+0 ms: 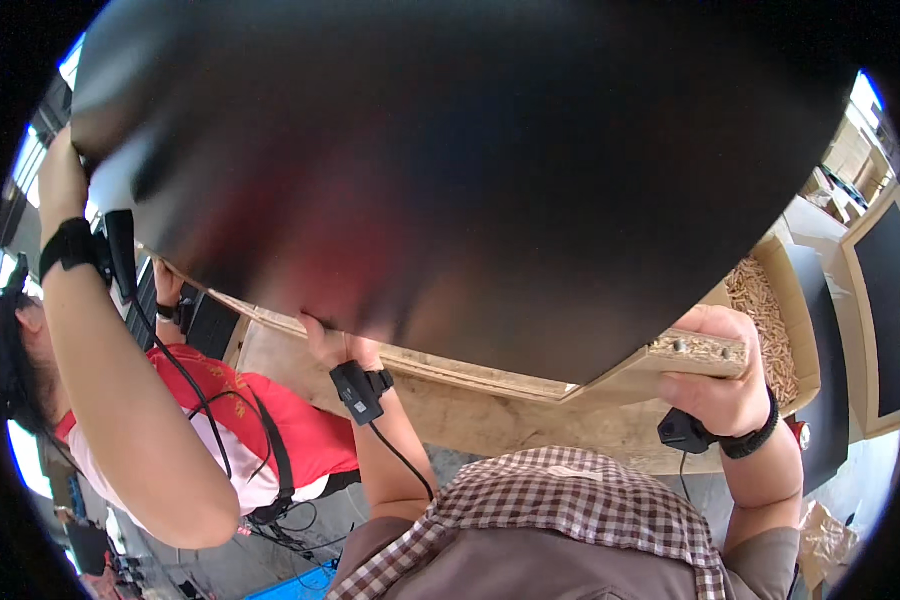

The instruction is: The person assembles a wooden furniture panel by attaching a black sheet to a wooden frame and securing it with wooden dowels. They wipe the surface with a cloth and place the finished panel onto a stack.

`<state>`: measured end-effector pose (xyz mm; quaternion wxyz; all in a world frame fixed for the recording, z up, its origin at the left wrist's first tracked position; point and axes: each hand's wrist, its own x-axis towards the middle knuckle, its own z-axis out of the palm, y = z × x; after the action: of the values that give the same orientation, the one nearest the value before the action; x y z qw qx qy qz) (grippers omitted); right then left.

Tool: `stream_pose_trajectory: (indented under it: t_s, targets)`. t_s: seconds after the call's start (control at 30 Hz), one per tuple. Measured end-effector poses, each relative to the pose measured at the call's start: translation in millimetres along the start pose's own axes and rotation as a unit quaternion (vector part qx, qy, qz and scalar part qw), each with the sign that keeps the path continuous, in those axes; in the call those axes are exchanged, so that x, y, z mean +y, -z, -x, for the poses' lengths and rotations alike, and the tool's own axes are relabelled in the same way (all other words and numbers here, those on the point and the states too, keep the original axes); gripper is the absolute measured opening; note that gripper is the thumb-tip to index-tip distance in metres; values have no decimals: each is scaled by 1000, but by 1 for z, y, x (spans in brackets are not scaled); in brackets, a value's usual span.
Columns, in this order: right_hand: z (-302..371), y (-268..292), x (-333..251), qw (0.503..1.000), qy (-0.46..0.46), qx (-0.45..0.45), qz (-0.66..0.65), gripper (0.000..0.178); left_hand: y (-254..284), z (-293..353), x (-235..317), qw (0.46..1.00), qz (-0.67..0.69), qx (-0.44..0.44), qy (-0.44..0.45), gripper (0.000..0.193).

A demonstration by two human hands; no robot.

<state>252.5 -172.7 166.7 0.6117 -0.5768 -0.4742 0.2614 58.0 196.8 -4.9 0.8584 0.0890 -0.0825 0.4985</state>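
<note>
Head view: both hands, left (62,185) and right (715,375), clamp the black board (450,170) by its edges; looks stiff, heavy, smooth-faced.

A large glossy black chipboard panel (450,170) blocks everything above; below its edge, a red-shirted co-worker (240,430) crowds the left, leaving an open gap by the cardboard box of wooden dowels (770,320)

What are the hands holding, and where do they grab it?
Both hands hold a big black board. The right hand grips its raw chipboard corner; the left hand holds the far edge, high up. A co-worker's hand props the lower edge.
</note>
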Motion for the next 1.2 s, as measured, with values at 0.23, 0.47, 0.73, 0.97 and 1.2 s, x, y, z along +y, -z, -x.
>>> stream_pose_trajectory:
  t_s: [0.23, 0.47, 0.73, 0.97, 1.2]
  targets:
    - [-12, -6, -22, 1000, -5, -25, -3, 45, 34, 17, 4, 995, -86, -50, 14, 64]
    - [-24, -13, -31, 1000, -29, 7, -9, 44, 35, 48, 4, 985, -148, 77, 49, 60]
    - [-13, -4, -27, 998, 7, -18, 56, 46, -40, 92, 51, 509, -844, 148, 83, 17]
    - [-5, -6, -25, 998, -54, 27, 18, 50, -202, 90, -28, 332, -734, -309, -506, 17]
    - [0, -9, -9, 999, -7, 29, -27, 47, -248, 66, -63, 349, -752, -352, -434, 53]
